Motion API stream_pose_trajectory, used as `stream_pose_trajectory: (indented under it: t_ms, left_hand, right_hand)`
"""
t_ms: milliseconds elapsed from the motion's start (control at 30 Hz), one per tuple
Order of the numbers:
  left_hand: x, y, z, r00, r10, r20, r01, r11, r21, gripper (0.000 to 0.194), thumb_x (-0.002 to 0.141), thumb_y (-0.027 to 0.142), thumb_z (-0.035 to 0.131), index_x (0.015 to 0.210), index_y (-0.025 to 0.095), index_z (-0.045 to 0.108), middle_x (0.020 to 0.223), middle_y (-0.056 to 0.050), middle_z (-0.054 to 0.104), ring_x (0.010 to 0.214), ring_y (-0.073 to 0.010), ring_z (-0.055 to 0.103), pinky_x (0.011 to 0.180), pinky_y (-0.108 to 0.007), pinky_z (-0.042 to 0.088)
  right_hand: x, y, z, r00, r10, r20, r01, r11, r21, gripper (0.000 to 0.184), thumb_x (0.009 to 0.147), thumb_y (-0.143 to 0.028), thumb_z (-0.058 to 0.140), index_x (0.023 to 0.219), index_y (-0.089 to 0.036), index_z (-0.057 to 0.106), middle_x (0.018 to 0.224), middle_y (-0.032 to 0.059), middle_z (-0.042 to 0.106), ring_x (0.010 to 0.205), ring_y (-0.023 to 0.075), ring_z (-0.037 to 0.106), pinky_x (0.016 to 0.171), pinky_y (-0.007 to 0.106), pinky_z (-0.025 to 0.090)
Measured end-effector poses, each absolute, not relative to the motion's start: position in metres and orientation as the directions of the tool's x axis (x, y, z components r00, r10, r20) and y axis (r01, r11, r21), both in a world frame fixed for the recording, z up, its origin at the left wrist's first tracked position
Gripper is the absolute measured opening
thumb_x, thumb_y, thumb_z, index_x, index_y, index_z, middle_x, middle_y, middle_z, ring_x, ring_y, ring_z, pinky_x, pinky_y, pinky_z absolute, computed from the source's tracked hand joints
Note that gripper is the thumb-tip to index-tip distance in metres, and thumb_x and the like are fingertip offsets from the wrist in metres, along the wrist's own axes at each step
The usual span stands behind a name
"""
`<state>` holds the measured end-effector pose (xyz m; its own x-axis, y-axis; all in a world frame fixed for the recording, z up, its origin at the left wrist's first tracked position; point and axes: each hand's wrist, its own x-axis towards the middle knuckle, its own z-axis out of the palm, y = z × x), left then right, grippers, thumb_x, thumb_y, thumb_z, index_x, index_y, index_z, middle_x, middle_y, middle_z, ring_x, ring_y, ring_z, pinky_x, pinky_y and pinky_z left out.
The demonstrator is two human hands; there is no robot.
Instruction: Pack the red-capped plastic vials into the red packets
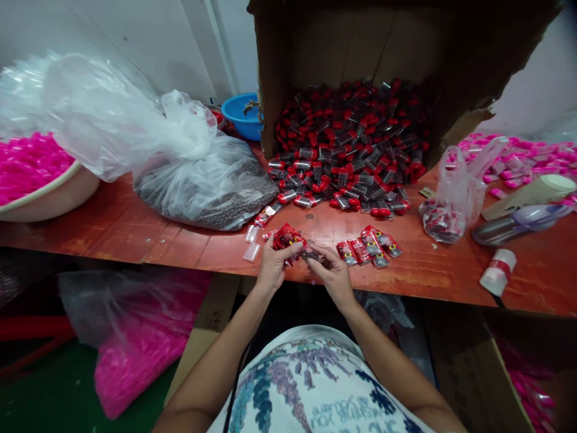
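Note:
Near the table's front edge, my left hand [274, 264] is closed on several red printed packets [286, 236], which bunch up above the thumb. Close beside it, my right hand [332, 269] has its fingers pinched around something small and dark [311, 255], too small to name for certain. A small group of red, yellow and grey packets [370, 245] lies on the table just right of my right hand. To the left of my left hand are small clear plastic pieces [251, 251]. Another red packet [265, 215] rests by the knotted bag.
A cardboard box [265, 72] on its side spills many red-capped clear containers [347, 150]. Left stand a knotted bag of dark beads [207, 186] and a basin [81, 186] of pink pieces. Right are a small plastic bag [444, 219], bottles [509, 224] and a white roll [498, 270].

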<state>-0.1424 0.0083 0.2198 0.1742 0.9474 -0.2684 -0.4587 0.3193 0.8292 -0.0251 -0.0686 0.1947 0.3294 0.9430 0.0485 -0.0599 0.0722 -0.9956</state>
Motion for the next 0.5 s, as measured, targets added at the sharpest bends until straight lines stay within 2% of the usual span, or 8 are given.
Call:
stream_pose_trajectory:
  t_ms: [133, 333, 433, 500]
  left_hand:
    - [-0.1416, 0.0063, 0.2221, 0.179, 0.951, -0.252, -0.380, 0.303, 0.874, 0.041, 0.050, 0.015, 0.084, 0.087, 0.016, 0.064, 0.072, 0.001, 0.068, 0.058, -0.0111, 0.061, 0.054, -0.019, 0.046]
    - [-0.1407, 0.0034, 0.2246, 0.290, 0.909, -0.299, -0.354, 0.392, 0.849, 0.041, 0.048, 0.015, 0.085, 0.083, 0.015, 0.063, 0.072, -0.001, 0.069, 0.059, -0.0136, 0.063, 0.058, -0.023, 0.050]
    - [-0.1402, 0.0037, 0.2249, 0.305, 0.900, -0.311, -0.361, 0.411, 0.837, 0.042, 0.048, 0.016, 0.085, 0.085, 0.016, 0.063, 0.073, -0.001, 0.069, 0.059, -0.0134, 0.063, 0.057, -0.023, 0.050]
    - [-0.1394, 0.0043, 0.2235, 0.269, 0.914, -0.303, -0.364, 0.388, 0.847, 0.042, 0.050, 0.017, 0.084, 0.086, 0.016, 0.064, 0.074, -0.001, 0.069, 0.059, -0.0131, 0.063, 0.056, -0.022, 0.050]
  right_hand:
    - [-0.0253, -0.0709, 0.1941, 0.367, 0.924, 0.112, 0.028, 0.109, -0.994, 0.030, 0.080, -0.028, 0.062, 0.110, -0.027, 0.066, 0.100, 0.0039, 0.060, 0.082, 0.0152, 0.058, 0.071, 0.029, 0.053]
    - [-0.0314, -0.0711, 0.1935, 0.414, 0.904, -0.106, -0.294, 0.023, -0.956, 0.031, 0.077, -0.033, 0.067, 0.105, -0.022, 0.060, 0.089, 0.0022, 0.066, 0.069, 0.0142, 0.062, 0.061, 0.028, 0.055]
    - [-0.0299, -0.0699, 0.1920, 0.415, 0.903, -0.113, -0.336, 0.036, -0.941, 0.030, 0.077, -0.033, 0.067, 0.104, -0.022, 0.059, 0.088, 0.0012, 0.067, 0.067, 0.0134, 0.063, 0.062, 0.028, 0.055]
    - [-0.0265, -0.0691, 0.1900, 0.405, 0.910, -0.087, -0.298, 0.042, -0.954, 0.030, 0.076, -0.032, 0.068, 0.103, -0.022, 0.060, 0.089, 0.0013, 0.066, 0.068, 0.0132, 0.063, 0.064, 0.028, 0.055]
